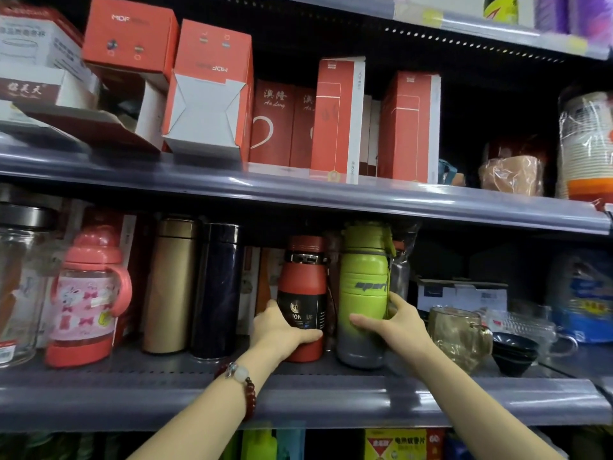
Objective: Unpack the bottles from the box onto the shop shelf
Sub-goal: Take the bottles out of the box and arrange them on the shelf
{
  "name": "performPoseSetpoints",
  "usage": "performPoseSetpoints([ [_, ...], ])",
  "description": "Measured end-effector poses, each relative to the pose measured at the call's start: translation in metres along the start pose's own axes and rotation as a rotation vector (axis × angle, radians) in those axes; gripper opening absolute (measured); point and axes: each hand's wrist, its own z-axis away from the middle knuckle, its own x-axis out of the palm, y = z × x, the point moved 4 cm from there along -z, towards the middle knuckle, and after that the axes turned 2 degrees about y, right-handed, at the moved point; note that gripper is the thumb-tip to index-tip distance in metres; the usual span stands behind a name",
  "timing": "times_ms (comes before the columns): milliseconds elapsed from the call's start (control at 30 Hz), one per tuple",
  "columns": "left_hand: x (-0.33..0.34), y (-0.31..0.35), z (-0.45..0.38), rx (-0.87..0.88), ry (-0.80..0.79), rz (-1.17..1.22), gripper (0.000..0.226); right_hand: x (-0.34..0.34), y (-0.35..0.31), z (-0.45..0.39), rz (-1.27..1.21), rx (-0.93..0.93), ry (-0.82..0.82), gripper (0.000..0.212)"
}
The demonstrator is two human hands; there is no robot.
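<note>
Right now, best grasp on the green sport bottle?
Probably the lower body of the green sport bottle, wrapped from the front and right, as the right hand does. It stands upright, and the red bottle crowds its left. The cap sits close under the upper shelf.

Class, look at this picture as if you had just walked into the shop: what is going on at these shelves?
A person is stocking a shop shelf. The left hand grips a red bottle and the right hand grips a green bottle. Both bottles stand upright side by side on the shelf, to the right of a dark blue flask and a gold flask. No box being unpacked is in view.
</note>
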Motion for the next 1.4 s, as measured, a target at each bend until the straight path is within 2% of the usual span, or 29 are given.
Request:
performPoseSetpoints([
  [233,-0.002,0.008,0.008,0.04,-0.052,-0.02,0.075,0.001,-0.002,0.008,-0.176,0.009,-0.146,0.053],
  [500,-0.002,0.011,0.009,0.016,-0.119,0.015,0.072,0.002,0.001,0.007,-0.249,0.059,-0.204,0.051],
  [600,-0.002,0.009,0.006,-0.001,-0.128,0.031,0.077,0.006,0.005,0.002,-0.272,0.066,-0.236,0.058],
  [767,-0.002,0.009,0.012,-0.006,-0.095,0.007,0.077,0.009,0.002,0.006,-0.183,0.038,-0.247,0.059],
  [900,-0.004,0.012,0.017,-0.036,-0.149,-0.055,0.079,0.01,-0.002,0.011,-0.11,0.052,-0.213,0.057],
  [1033,-0.023,0.02,0.022,-0.028,-0.184,-0.06,0.067,0.006,-0.013,0.017,0.173,-0.008,-0.062,0.071],
  [1100,-0.042,0.025,0.026,0.007,-0.158,-0.09,0.055,0.006,-0.024,0.023,0.31,-0.051,0.066,0.083],
  [1133,-0.054,0.027,0.029,0.035,-0.138,-0.097,0.041,0.009,-0.031,0.028,0.383,-0.059,0.129,0.092],
  [1167,-0.067,0.028,0.032,0.063,-0.104,-0.095,0.027,0.016,-0.041,0.036,0.451,-0.074,0.186,0.094],
  [1233,-0.096,0.027,0.036,0.104,0.007,-0.063,0.01,0.035,-0.064,0.053,0.545,-0.224,0.282,0.082],
  [1333,-0.143,0.018,0.038,0.162,0.23,-0.032,0.003,0.078,-0.097,0.078,0.556,-0.483,0.325,0.068],
  [1400,-0.168,0.006,0.034,0.174,0.326,-0.065,0.02,0.109,-0.11,0.087,0.51,-0.541,0.293,0.064],
])
